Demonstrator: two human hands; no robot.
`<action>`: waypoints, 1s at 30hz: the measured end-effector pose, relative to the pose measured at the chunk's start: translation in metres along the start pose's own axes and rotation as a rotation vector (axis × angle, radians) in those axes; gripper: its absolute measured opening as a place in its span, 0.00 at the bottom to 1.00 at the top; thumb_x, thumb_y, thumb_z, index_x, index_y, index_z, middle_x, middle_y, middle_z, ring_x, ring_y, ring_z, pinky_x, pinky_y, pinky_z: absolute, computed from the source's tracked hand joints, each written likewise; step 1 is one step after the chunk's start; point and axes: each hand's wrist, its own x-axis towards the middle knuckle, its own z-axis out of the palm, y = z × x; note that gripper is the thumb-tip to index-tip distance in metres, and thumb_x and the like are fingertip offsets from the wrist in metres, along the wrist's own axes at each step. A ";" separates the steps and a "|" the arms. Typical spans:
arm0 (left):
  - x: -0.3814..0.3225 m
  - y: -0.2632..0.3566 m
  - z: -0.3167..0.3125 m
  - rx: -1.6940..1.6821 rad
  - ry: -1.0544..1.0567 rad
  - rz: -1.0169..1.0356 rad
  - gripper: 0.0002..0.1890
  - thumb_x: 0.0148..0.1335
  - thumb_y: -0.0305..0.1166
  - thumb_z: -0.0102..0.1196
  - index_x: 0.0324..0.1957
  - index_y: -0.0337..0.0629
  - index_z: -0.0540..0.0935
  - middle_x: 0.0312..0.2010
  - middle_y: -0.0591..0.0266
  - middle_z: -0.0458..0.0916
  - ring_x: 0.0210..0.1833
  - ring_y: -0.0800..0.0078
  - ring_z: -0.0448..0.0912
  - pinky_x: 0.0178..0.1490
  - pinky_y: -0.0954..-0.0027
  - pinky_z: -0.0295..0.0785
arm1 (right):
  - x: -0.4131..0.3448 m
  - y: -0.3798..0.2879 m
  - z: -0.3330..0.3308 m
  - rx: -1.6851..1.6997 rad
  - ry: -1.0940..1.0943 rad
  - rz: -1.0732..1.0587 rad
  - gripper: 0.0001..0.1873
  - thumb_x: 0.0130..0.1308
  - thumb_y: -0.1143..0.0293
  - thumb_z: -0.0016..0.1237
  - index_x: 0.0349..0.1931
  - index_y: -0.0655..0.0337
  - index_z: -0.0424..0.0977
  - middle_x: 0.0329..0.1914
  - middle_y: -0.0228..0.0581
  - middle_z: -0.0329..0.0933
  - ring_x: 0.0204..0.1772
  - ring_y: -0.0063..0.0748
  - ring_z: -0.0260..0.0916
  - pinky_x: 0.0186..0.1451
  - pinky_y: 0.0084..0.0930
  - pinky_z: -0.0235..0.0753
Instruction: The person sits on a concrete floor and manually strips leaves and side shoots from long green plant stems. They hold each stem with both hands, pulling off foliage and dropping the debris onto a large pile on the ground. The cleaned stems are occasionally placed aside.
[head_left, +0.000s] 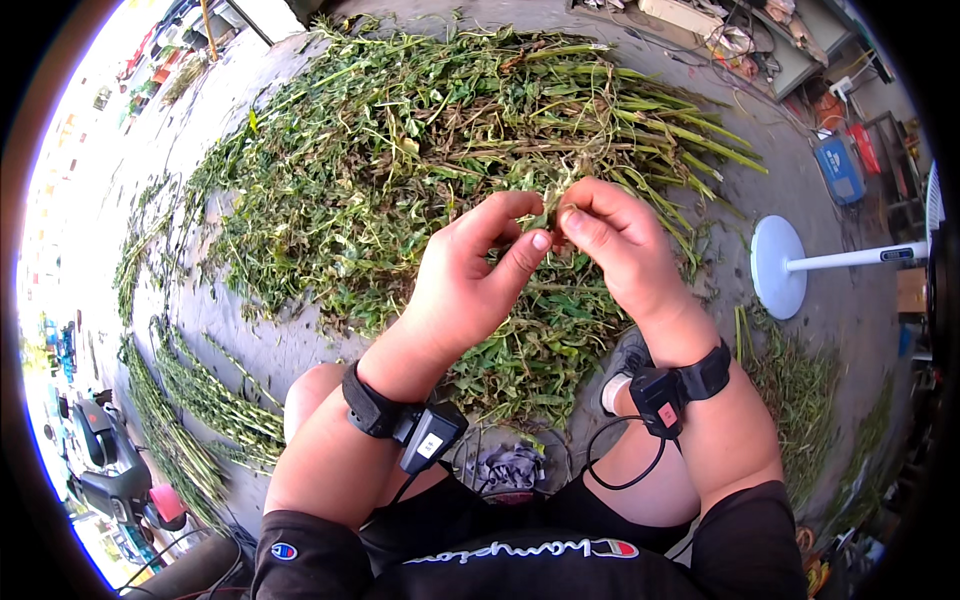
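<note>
My left hand (472, 262) and my right hand (619, 244) meet in front of me, thumbs and fingertips pinched on a small wilted plant piece (553, 199) between them. Pale, stringy roots or stems rise from that piece above my fingers. Beneath both hands lies a wide heap of cut, wilting green plants (337, 172), some leaves brown, with thick green stalks (690, 135) pointing to the right. Each wrist wears a black strap with a small cabled box. My fingers partly hide what they pinch.
Bundles of seed-bearing stalks (225, 390) lie at the left on the concrete floor. To the right stand a white round fan base (778, 266) and a blue box (840, 171). More greenery (802, 405) lies at the lower right. A grey crumpled cloth (510, 466) and cables lie between my legs.
</note>
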 end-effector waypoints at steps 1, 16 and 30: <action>0.001 0.006 0.001 0.072 0.013 0.022 0.14 0.66 0.30 0.60 0.51 0.38 0.78 0.32 0.60 0.81 0.34 0.72 0.80 0.40 0.71 0.75 | -0.002 -0.001 0.001 -0.002 -0.014 0.025 0.07 0.71 0.68 0.51 0.37 0.63 0.75 0.28 0.22 0.69 0.33 0.13 0.64 0.35 0.15 0.64; 0.001 -0.001 0.014 -0.099 0.054 -0.191 0.04 0.72 0.27 0.47 0.43 0.39 0.74 0.29 0.69 0.76 0.26 0.87 0.69 0.28 0.82 0.66 | -0.004 -0.002 -0.014 -0.239 0.196 0.057 0.05 0.66 0.75 0.49 0.31 0.65 0.74 0.24 0.24 0.71 0.27 0.12 0.63 0.30 0.16 0.64; 0.001 0.000 0.018 -0.108 0.016 -0.082 0.07 0.70 0.30 0.55 0.39 0.36 0.76 0.24 0.67 0.75 0.27 0.81 0.69 0.31 0.75 0.68 | -0.006 0.007 -0.002 -0.162 0.140 -0.017 0.04 0.70 0.77 0.51 0.42 0.67 0.76 0.33 0.29 0.79 0.36 0.16 0.73 0.39 0.17 0.74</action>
